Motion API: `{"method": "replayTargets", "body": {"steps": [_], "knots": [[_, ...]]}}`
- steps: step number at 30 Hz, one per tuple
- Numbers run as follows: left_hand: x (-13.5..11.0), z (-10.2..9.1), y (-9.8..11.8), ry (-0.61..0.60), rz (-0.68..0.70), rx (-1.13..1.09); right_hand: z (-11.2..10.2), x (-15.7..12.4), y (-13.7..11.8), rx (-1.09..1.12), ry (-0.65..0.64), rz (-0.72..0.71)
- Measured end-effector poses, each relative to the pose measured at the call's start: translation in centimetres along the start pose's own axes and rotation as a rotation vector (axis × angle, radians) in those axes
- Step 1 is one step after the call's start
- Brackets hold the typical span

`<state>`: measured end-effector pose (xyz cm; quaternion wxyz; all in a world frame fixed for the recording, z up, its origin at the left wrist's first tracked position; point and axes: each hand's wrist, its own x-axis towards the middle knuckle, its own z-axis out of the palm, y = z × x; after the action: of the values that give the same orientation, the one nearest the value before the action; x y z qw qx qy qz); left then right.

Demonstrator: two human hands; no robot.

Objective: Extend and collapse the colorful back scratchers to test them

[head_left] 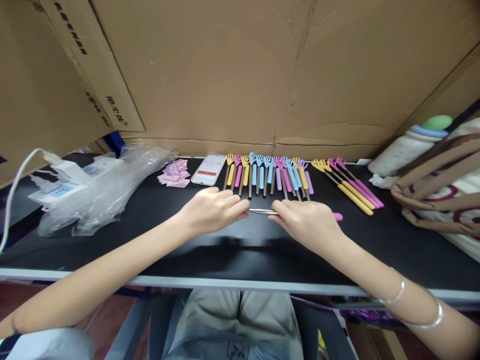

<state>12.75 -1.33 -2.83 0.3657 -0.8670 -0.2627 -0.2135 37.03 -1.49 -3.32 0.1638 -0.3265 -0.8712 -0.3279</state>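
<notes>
One rod (262, 211) was gripped by left hand (215, 211) and right hand (309, 220); a slip on metal could have jolted nearby scratchers (270, 173).

I see 2 silvery bangles (439, 316) on the right arm (369, 260), right of greyish-khaki trousers (210, 317); bluish cloth (202, 347) overlaps the trousers.

from my end, this looks like a small workshop or assembly station. i see a black tabletop (157, 257) boxed in by tall cardboard sheets (210, 75), with matching claw-headed sticks (270, 173) lined up in batches, clear plastic bags (99, 197) and a power strip (62, 190).
</notes>
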Motion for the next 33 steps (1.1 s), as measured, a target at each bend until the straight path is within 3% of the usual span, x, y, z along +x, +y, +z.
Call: {"method": "replayTargets", "body": {"steps": [5, 8, 12, 19, 27, 31, 33], "knots": [[-4.0, 0.0, -4.6, -0.099, 0.000, 0.137, 1.1, -3.1, 5.3, -0.100, -0.072, 0.078], [-7.8, -0.9, -8.1, -0.185, -0.022, 0.269, 1.6, -6.4, 10.3, -0.128, -0.287, 0.189], [-11.5, -2.1, -10.6, -0.251, -0.035, 0.418, 1.9, -9.9, 14.7, -0.089, -0.410, 0.287], [-12.7, -2.8, -10.9, -0.278, -0.043, 0.465, 1.1, -10.9, 15.2, -0.127, -0.392, 0.320], [-14.7, -3.1, -12.1, -0.252, -0.068, 0.473, 1.3, -14.1, 18.5, -0.191, -0.442, 0.410], [-14.2, -3.3, -12.0, -0.255, -0.076, 0.422, 1.1, -14.0, 18.0, -0.170, -0.416, 0.359], [-14.0, -3.5, -11.9, -0.251, -0.108, 0.393, 1.1, -14.0, 17.6, -0.171, -0.343, 0.392]]}}
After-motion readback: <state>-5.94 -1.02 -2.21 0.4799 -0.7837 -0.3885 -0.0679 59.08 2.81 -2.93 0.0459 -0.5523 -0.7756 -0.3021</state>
